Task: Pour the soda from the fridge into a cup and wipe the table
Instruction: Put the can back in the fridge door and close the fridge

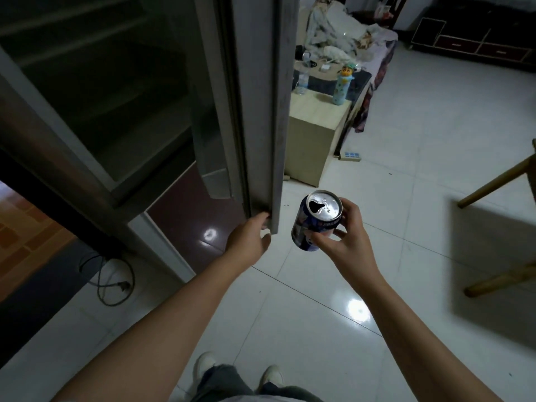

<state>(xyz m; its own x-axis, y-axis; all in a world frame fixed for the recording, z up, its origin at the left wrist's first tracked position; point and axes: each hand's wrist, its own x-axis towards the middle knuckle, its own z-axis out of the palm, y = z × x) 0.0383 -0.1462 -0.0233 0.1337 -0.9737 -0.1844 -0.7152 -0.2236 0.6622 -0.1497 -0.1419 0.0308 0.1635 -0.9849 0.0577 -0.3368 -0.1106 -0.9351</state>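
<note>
A blue soda can [311, 221] with a silver top and an open mouth is upright in my right hand [345, 236], which grips it from the right side. My left hand [251, 236] has its fingers curled on the bottom edge of the grey fridge door [261, 111], which stands open. The fridge interior [95, 82] at the left is dark, with shelves faintly visible. No cup is in view.
A beige cabinet [314, 140] behind the door carries a water bottle [302, 82] and a cartoon bottle [342, 85]. A cluttered sofa [348, 36] lies beyond it. Wooden table legs [499, 181] enter at the right. A cable [110, 282] lies on the white tiled floor.
</note>
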